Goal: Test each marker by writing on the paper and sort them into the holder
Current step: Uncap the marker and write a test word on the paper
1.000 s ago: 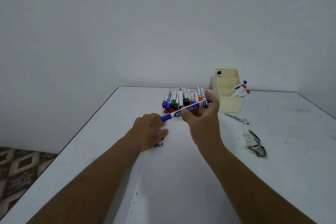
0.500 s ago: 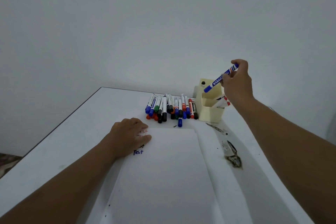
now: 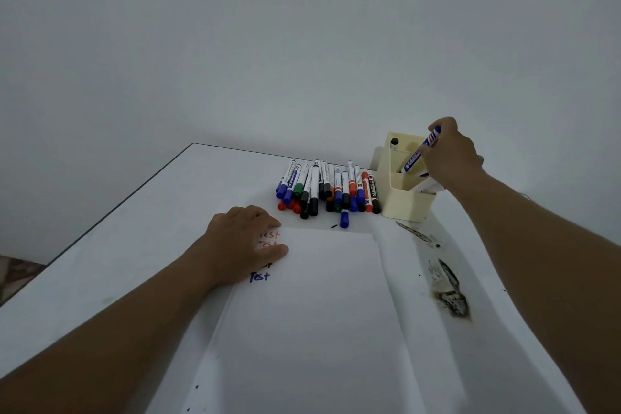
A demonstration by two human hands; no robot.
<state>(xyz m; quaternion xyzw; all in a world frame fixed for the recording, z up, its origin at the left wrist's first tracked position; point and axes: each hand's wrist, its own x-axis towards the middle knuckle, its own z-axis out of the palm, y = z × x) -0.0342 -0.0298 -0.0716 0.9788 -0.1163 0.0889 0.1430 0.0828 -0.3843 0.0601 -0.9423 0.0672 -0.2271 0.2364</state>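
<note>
My right hand grips a blue-and-white marker, tilted, with its lower end inside the cream holder. The holder stands at the back right of the table and has a black-capped marker in its rear compartment and another marker poking out on its right side. My left hand rests on the top left corner of the white paper, covering part of the red and blue "Test" words. A pile of several markers with blue, red, green and black caps lies just left of the holder.
A loose blue cap lies in front of the pile. Dark ink smears mark the white table right of the paper. The table's left edge drops to a patterned floor. A plain wall stands close behind.
My right hand carried the blue marker from over the pile up to the holder and lowered its tip into it. The left hand stayed on the paper.
</note>
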